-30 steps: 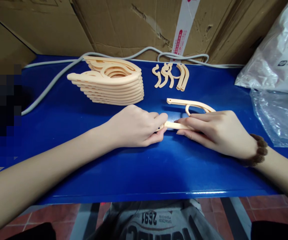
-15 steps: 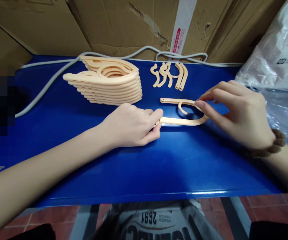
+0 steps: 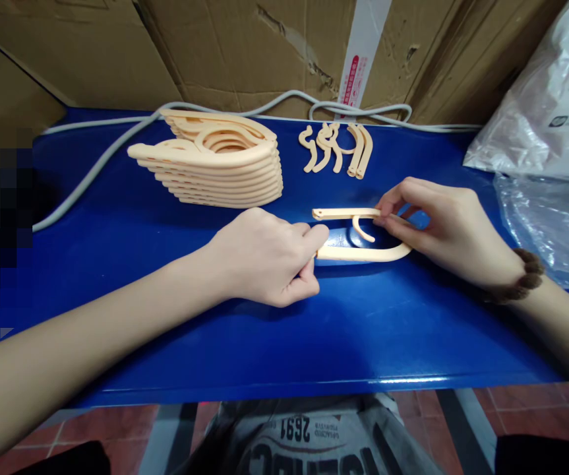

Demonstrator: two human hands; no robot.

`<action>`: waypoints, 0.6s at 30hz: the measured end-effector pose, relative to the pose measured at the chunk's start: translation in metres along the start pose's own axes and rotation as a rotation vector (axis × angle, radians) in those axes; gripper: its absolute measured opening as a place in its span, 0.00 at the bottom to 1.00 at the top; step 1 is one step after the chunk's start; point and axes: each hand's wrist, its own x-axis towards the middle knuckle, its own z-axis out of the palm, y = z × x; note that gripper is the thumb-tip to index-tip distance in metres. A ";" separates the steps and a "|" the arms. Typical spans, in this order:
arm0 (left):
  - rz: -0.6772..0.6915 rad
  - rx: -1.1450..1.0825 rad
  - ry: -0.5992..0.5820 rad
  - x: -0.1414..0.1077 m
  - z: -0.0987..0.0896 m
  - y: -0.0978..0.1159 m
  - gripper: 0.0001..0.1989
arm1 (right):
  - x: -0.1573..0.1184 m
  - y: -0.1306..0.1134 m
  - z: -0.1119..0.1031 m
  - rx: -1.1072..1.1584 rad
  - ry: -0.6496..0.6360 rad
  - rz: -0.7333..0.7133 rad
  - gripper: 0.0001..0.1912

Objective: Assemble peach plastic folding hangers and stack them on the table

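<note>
Between my hands, just over the blue table, is a cream plastic hanger arm (image 3: 363, 254), bent in a U with a small curved hook inside it. My left hand (image 3: 274, 257) is closed on the near arm's left end, and its fingers hide that end. At the upper right side, my right hand (image 3: 442, 231) pinches the far arm between thumb and fingers. Behind my left hand stands a neat stack of folded cream hangers (image 3: 215, 165). Several loose cream hook pieces (image 3: 331, 148) and two curved arm pieces (image 3: 360, 152) lie farther back.
A grey cable (image 3: 284, 95) runs along the back edge of the blue table (image 3: 244, 356). Cardboard boxes (image 3: 244, 53) form a wall behind it. Clear plastic bags (image 3: 536, 112) lie at the right. A printed grey garment (image 3: 308, 435) shows below the front edge.
The held hanger piece has come slightly nearer to me. My right hand has moved left and closed more firmly on the far arm, while my left hand keeps its grip.
</note>
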 end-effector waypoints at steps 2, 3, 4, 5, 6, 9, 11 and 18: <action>0.029 -0.036 0.019 -0.001 0.001 0.001 0.07 | 0.000 0.000 0.000 -0.016 -0.010 -0.026 0.04; 0.053 -0.054 0.020 0.000 0.001 0.001 0.06 | 0.001 0.001 0.000 -0.025 -0.013 -0.039 0.04; 0.083 -0.071 0.012 0.000 0.000 0.001 0.06 | 0.001 0.001 -0.001 -0.034 -0.016 -0.050 0.04; 0.112 -0.083 0.007 0.001 0.000 0.001 0.06 | 0.001 0.002 -0.001 -0.040 -0.021 -0.062 0.04; 0.140 -0.092 -0.003 0.002 -0.001 0.001 0.05 | 0.001 0.003 -0.001 -0.042 -0.024 -0.075 0.04; 0.188 -0.114 -0.021 0.004 -0.003 0.002 0.04 | 0.000 0.003 -0.001 -0.043 -0.036 -0.091 0.08; 0.207 -0.149 -0.015 0.005 -0.004 0.002 0.04 | 0.000 0.003 -0.002 -0.052 -0.041 -0.080 0.11; 0.198 -0.374 -0.086 0.006 -0.006 0.003 0.09 | 0.000 0.007 -0.002 -0.111 -0.009 -0.024 0.14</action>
